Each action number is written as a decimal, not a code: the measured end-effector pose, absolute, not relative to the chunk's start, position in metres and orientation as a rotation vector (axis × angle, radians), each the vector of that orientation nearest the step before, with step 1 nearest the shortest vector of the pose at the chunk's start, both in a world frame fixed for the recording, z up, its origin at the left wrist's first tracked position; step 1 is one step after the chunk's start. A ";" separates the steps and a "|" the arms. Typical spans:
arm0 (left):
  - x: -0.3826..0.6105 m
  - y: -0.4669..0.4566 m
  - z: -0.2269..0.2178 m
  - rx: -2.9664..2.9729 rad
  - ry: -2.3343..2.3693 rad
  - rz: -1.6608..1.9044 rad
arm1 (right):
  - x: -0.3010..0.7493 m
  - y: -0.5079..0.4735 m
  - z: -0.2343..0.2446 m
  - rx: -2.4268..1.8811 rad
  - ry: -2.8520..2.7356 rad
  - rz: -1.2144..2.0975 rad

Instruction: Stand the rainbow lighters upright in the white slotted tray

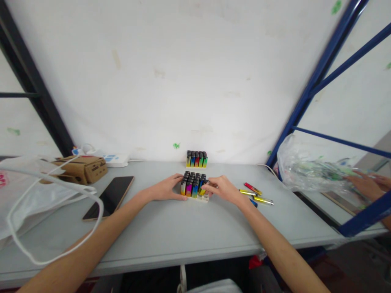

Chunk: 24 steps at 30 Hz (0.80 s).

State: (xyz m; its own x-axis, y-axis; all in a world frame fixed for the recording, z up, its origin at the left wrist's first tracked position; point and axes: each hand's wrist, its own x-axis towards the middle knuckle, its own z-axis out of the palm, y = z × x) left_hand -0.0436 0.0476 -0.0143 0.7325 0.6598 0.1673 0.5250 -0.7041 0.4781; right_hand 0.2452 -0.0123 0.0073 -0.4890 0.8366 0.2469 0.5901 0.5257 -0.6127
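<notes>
A white tray (193, 199) packed with upright, colourful lighters (188, 189) stands before me on the desk. My left hand (166, 188) grips its left side, thumb at the front corner and fingers toward the back. At the front right corner, my right hand (222, 189) pinches a yellow lighter (202, 190), slightly tilted, over or in the tray; its lower end is hard to make out. Right of that hand lie several loose lighters: a red one (253, 188), a yellow one (264, 200), another yellow one (248, 192) and a partly hidden blue one (253, 202).
Behind, a second filled lighter tray (196, 166) stands near the wall. To the left are a phone (110, 197), a cardboard box (84, 169), a power strip (116, 160), a plastic bag (21, 195) and a white cable (100, 207). Beyond the blue frame (305, 97), another person's hands (366, 185) handle a clear bag (305, 169).
</notes>
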 end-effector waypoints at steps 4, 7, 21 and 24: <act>-0.043 0.048 -0.015 2.530 0.924 0.461 | 0.243 -0.014 0.008 -1.187 -2.310 0.463; -0.044 0.048 -0.015 2.533 0.923 0.459 | 0.238 -0.016 0.009 -1.180 -2.383 0.366; -0.043 0.046 -0.011 2.530 0.976 0.406 | 0.320 -0.029 0.032 -1.367 -2.267 0.253; -0.044 0.047 -0.013 2.529 0.974 0.421 | 0.364 -0.052 0.018 -1.621 -2.177 0.053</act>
